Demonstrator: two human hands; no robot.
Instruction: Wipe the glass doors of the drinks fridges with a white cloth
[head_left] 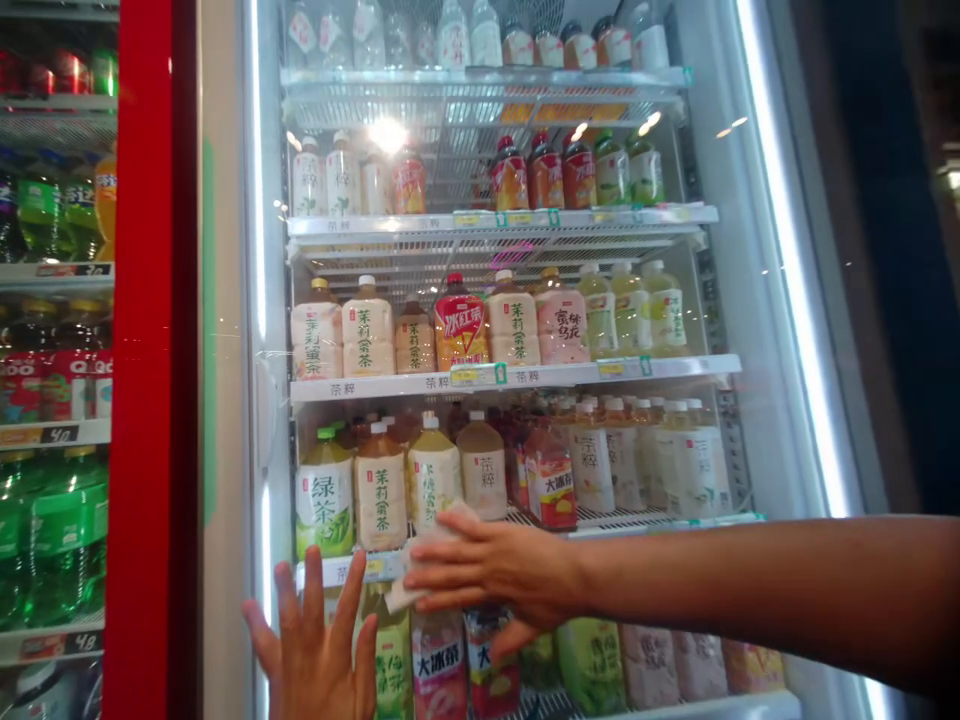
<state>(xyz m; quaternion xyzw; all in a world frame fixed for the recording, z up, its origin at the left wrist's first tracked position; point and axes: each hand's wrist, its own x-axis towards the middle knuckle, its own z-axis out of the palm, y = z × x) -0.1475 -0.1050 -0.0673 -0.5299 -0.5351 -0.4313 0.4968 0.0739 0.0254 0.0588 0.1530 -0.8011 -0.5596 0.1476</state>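
My left hand point(315, 650) lies flat against the glass door point(750, 300) of a drinks fridge, fingers spread, near its lower left edge. My right hand point(495, 570) reaches in from the right and presses a white cloth point(431, 550) against the same glass with fingers stretched out. Behind the glass at that height stand tea bottles point(382, 490), among them a green-capped bottle point(324, 500).
Shelves of bottled tea and juice point(510, 320) fill the fridge behind the glass. A red frame point(146, 350) separates it from a second fridge with green soda bottles point(52, 530) on the left. The door's lit right edge point(787, 250) borders a dark area.
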